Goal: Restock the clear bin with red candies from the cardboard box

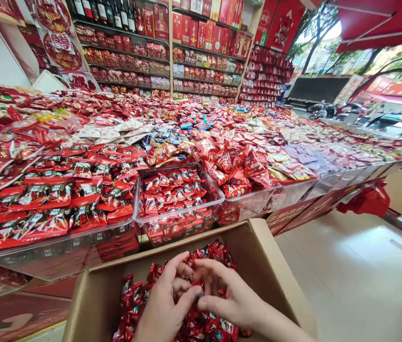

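Inside a cardboard box (275, 266) lies a heap of small red-wrapped candies (135, 299) with teal marks. Just above this heap, my left hand (172, 294) and my right hand (227, 294) come together, fingers curled inward and thumbs nearly touching. A small wrapped candy (198, 298), showing a bluish bit, is between the fingertips and mostly hidden by them. Directly beyond the box stands a clear plastic bin (181, 213), where similar candies (175, 190) lie in neat rows.
Left of the bin, a wider clear tray (90, 233) holds red and black packets. Red pyramid-shaped packs (256, 164) are on its right. Many more wrapped sweets cover the display behind, below shelves (208, 45) of boxes and bottles. Pale floor tiles (332, 270) show at right.
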A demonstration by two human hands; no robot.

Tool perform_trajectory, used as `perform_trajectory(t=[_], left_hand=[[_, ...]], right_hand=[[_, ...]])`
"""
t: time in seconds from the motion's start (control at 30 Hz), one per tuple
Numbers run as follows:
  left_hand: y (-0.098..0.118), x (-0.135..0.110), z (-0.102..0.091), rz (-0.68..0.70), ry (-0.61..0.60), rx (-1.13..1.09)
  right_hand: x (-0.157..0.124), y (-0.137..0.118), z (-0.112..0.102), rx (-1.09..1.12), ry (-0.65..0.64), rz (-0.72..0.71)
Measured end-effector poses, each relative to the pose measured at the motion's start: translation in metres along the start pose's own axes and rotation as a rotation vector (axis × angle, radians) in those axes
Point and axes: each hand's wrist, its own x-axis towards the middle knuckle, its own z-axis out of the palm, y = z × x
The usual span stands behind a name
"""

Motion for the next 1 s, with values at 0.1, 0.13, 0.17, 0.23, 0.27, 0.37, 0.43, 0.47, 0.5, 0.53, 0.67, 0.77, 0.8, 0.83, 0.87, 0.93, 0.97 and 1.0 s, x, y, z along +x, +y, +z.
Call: perform_trajectory(t=[0.1, 0.13, 0.17, 0.23, 0.27, 0.37, 0.43, 0.47, 0.5, 0.53, 0.67, 0.77, 0.8, 0.83, 0.87, 0.93, 0.97, 1.0], left_hand=[[-0.003, -0.002, 0.005, 0.019, 0.081, -0.163], [-0.002, -0.002, 0.005, 0.028, 0.108, -0.206], [0.000, -0.001, 0.005, 0.037, 0.136, -0.232], [0.006, 0.000, 0.002, 0.046, 0.219, -0.231], [0.009, 0.002, 0.000, 0.044, 0.272, -0.215], [0.015, 0.005, -0.007, 0.042, 0.401, -0.168], [0.015, 0.006, -0.009, 0.063, 0.427, -0.155], [0.015, 0.006, -0.010, 0.073, 0.425, -0.149], [0.014, 0.006, -0.010, 0.081, 0.419, -0.141], [0.013, 0.005, -0.009, 0.084, 0.413, -0.134], [0.011, 0.004, -0.007, 0.085, 0.398, -0.126], [0.009, 0.005, -0.006, 0.080, 0.406, -0.126], [0.008, 0.005, -0.007, 0.078, 0.405, -0.119], [0.006, 0.006, -0.007, 0.078, 0.400, -0.109], [0.004, 0.006, -0.007, 0.080, 0.393, -0.099], [0.001, 0.006, -0.008, 0.080, 0.380, -0.077], [-0.001, 0.006, -0.008, 0.077, 0.376, -0.065], [-0.003, 0.006, -0.008, 0.075, 0.372, -0.053]], right_hand=[[0.004, -0.009, 0.002, -0.004, -0.101, 0.048], [0.005, -0.014, 0.000, -0.065, -0.088, 0.025], [0.006, -0.022, -0.004, -0.135, -0.069, -0.009], [0.009, -0.043, -0.017, -0.262, -0.019, -0.101], [0.013, -0.057, -0.026, -0.315, 0.012, -0.159], [0.037, -0.099, -0.060, -0.477, 0.160, -0.358], [0.064, -0.118, -0.080, -0.617, 0.207, -0.418], [0.080, -0.123, -0.088, -0.694, 0.191, -0.411], [0.095, -0.126, -0.093, -0.765, 0.150, -0.374], [0.110, -0.126, -0.097, -0.829, 0.088, -0.323], [0.150, -0.120, -0.095, -1.018, -0.230, -0.136], [0.160, -0.120, -0.087, -1.107, -0.418, -0.055], [0.162, -0.121, -0.085, -1.122, -0.462, -0.030], [0.164, -0.121, -0.083, -1.131, -0.499, -0.005], [0.166, -0.122, -0.082, -1.136, -0.523, 0.016], [0.170, -0.122, -0.082, -1.128, -0.522, 0.034], [0.172, -0.121, -0.082, -1.112, -0.514, 0.033], [0.175, -0.120, -0.083, -1.086, -0.510, 0.031]])
